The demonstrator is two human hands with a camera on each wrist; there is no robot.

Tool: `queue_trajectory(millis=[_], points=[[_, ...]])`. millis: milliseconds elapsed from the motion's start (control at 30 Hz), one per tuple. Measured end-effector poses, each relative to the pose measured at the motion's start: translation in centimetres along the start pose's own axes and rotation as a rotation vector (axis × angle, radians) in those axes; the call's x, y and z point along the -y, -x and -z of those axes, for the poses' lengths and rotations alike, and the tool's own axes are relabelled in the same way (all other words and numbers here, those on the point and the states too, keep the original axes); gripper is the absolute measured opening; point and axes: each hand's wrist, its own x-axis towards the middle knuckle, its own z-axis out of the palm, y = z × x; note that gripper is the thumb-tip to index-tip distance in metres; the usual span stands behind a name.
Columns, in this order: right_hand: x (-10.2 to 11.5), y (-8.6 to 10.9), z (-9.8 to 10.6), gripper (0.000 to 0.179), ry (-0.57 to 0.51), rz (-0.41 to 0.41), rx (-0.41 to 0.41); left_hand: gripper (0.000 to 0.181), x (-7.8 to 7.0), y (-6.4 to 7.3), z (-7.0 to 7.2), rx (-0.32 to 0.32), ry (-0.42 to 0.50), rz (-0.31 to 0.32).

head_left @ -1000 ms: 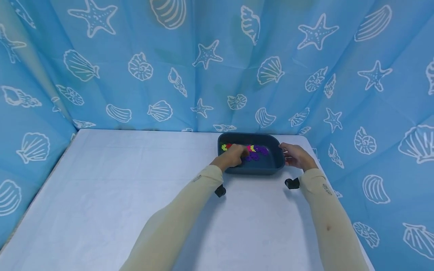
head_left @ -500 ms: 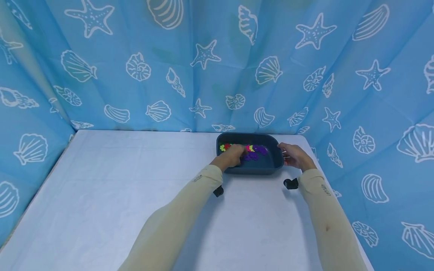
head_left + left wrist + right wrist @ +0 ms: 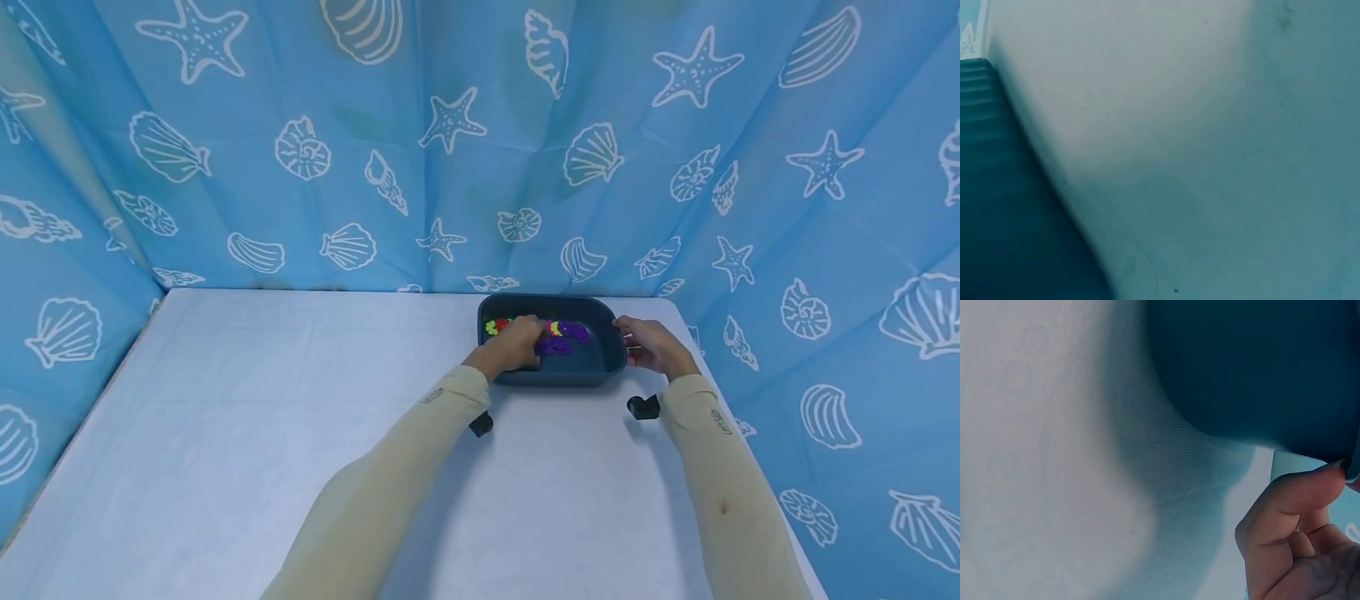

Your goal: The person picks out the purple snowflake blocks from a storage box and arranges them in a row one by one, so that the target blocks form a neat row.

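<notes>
A dark blue-grey plastic tray (image 3: 570,379) stands at the back right of the table. Small flower-shaped pieces lie in it: yellow-green and red ones at its left, purple pieces (image 3: 576,332) in a cluster right of the middle. My left hand (image 3: 516,343) reaches over the near left wall into the tray, its fingers pointing down beside the purple cluster; I cannot tell what the fingertips hold. With my right hand (image 3: 651,343) I pinch the tray's right rim. The right wrist view has those curled fingers (image 3: 1300,503) at the rim, under the tray wall (image 3: 1260,375).
A white cloth covers the table (image 3: 262,433). Blue curtains (image 3: 450,192) with white shells and starfish hang along the back and both sides. A black wrist mount (image 3: 482,423) sits below the left cuff, another (image 3: 643,407) by the right.
My left hand has lifted slightly inside the tray, its knuckles a little higher now. The right hand stays at the rim. The head view has shifted slightly.
</notes>
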Motion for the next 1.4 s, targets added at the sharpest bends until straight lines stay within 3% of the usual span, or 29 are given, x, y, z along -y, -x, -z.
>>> queue_trajectory(millis=[267, 500, 767, 933, 1167, 1400], points=[[-0.2, -0.1, 0.0, 0.054, 0.003, 0.000, -0.009, 0.049, 0.5, 0.5, 0.5, -0.127, 0.169, -0.030], [-0.1, -0.2, 0.0, 0.059, 0.009, 0.014, 0.005, 0.050, 1.0, 1.2, 3.3, -0.176, 0.185, -0.062], [0.0, 0.2, -0.2, 0.060, 0.002, 0.006, 0.003, 0.051, 4.1, 3.1, 6.5, -0.249, 0.275, -0.029], [-0.1, 0.0, -0.2, 0.059, 0.014, 0.009, -0.002, 0.050, 6.5, 5.0, 7.8, -0.303, 0.262, 0.018], [-0.1, 0.2, -0.2, 0.061, 0.028, 0.003, -0.009, 0.048, 9.8, 7.5, 7.7, -0.330, 0.250, 0.146], [0.0, 0.3, 0.0, 0.062, 0.031, 0.012, 0.021, 0.048, 12.0, 8.9, 5.9, -0.307, 0.295, 0.217]])
